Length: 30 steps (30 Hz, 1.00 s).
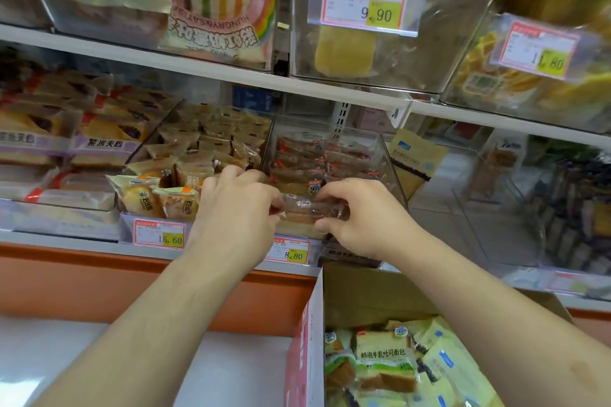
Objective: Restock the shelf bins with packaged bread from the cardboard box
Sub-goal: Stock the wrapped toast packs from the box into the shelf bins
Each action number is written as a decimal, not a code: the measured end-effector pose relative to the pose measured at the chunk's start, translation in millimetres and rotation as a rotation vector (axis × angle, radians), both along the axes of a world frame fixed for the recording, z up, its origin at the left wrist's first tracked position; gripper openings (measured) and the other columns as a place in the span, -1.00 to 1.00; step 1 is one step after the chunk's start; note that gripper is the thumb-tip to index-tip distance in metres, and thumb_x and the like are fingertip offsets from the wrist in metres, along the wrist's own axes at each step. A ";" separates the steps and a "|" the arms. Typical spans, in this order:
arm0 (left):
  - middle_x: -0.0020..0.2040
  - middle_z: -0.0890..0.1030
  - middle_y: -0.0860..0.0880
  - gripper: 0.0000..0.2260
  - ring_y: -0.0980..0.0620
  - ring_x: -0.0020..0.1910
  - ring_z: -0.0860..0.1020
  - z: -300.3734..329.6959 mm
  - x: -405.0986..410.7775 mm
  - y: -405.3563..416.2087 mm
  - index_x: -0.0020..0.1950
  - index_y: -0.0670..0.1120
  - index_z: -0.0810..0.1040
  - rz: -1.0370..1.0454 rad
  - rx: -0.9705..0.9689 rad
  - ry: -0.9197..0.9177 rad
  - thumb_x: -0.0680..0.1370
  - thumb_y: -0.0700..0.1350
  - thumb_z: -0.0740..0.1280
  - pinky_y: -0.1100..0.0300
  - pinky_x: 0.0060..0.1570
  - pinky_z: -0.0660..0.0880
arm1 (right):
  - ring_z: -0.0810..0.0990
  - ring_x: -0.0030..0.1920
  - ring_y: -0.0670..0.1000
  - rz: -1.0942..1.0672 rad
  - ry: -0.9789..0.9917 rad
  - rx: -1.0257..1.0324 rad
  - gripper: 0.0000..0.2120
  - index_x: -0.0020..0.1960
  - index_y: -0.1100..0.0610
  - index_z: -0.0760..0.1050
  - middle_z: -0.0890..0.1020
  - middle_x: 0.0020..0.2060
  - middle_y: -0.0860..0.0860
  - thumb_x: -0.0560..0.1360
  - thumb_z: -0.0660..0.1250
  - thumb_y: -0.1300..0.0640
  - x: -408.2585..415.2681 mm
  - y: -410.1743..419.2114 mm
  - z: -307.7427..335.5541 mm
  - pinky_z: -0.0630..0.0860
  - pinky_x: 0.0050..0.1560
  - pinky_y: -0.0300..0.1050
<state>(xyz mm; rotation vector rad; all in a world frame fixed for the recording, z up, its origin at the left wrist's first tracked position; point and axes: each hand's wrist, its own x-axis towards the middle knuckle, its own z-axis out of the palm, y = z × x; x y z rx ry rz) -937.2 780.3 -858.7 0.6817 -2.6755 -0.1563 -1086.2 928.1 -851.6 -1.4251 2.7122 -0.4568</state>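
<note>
Both hands are up at the clear shelf bin [390, 155], sharing one clear-wrapped bread packet [310, 212] at its front edge: left hand [238, 205] grips the left end, right hand [357, 218] pinches the right. Red-labelled packets [304, 158] are stacked behind it in the bin. Below right, the cardboard box [373, 294] sits open, toast bread packets [383, 360] inside. An 8.80 price tag [291, 251] shows under the hands.

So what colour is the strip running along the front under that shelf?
Orange, seen on the shelf front strip in the head view.
</note>
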 end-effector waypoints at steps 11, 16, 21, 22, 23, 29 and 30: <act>0.14 0.70 0.05 -0.79 -0.04 0.21 0.57 -15.4 -15.6 4.4 0.21 0.09 0.71 -0.149 0.006 -0.002 0.58 -0.06 0.44 -0.01 0.24 0.52 | 0.62 0.21 0.03 -0.039 -0.023 -0.026 -0.68 0.28 -0.11 0.66 0.68 0.19 -0.12 0.54 0.52 -0.08 -0.7 -4.5 -13.8 0.64 0.22 0.09; 0.19 0.68 0.06 -0.74 -0.05 0.24 0.54 -21.1 -19.1 3.3 0.29 0.20 0.65 -0.095 -0.032 -0.015 0.60 0.03 0.41 0.04 0.31 0.47 | 0.60 0.31 -0.02 -0.056 -0.061 -0.057 -0.61 0.35 -0.12 0.64 0.66 0.31 -0.15 0.54 0.54 -0.06 -1.6 6.2 -15.4 0.60 0.32 0.05; 0.21 0.68 0.07 -0.73 -0.05 0.28 0.53 -22.9 -20.4 4.5 0.32 0.20 0.64 -0.052 -0.043 -0.049 0.63 0.02 0.38 0.04 0.36 0.41 | 0.59 0.35 -0.01 -0.056 -0.067 -0.034 -0.59 0.39 -0.11 0.61 0.65 0.34 -0.13 0.56 0.53 -0.03 4.3 1.2 -17.2 0.60 0.33 0.04; 0.20 0.69 0.07 -0.74 -0.06 0.28 0.53 -21.3 -20.2 6.5 0.30 0.20 0.64 -0.050 -0.045 -0.054 0.63 -0.01 0.38 0.04 0.37 0.39 | 0.58 0.36 -0.02 -0.048 -0.080 -0.024 -0.55 0.42 -0.11 0.59 0.63 0.37 -0.13 0.55 0.54 -0.04 3.6 3.6 -13.5 0.59 0.35 0.02; 0.17 0.70 0.07 -0.73 -0.06 0.26 0.53 -20.3 -19.7 8.4 0.28 0.19 0.64 -0.057 -0.057 -0.054 0.61 -0.06 0.39 0.05 0.37 0.37 | 0.57 0.37 -0.04 -0.037 -0.091 -0.022 -0.50 0.45 -0.11 0.56 0.62 0.38 -0.13 0.53 0.55 -0.04 2.4 8.3 -9.2 0.57 0.37 -0.01; 0.03 0.68 0.06 -0.67 -0.05 0.09 0.61 -15.1 -17.8 20.7 0.10 0.01 0.63 -0.248 -0.024 -0.027 0.43 -0.32 0.35 0.00 0.16 0.56 | 0.62 0.23 -0.03 -0.114 0.104 -0.011 -0.68 0.30 -0.14 0.64 0.66 0.21 -0.18 0.56 0.52 -0.02 -10.4 51.5 -5.0 0.63 0.26 0.08; 0.05 0.67 0.05 -0.68 -0.05 0.11 0.60 -15.2 -17.5 24.4 0.13 -0.01 0.61 -0.266 0.000 -0.042 0.45 -0.31 0.33 0.00 0.13 0.58 | 0.63 0.22 -0.03 -0.123 0.105 -0.011 -0.73 0.26 -0.14 0.67 0.68 0.19 -0.18 0.57 0.51 -0.01 -10.9 54.2 -7.5 0.63 0.25 0.09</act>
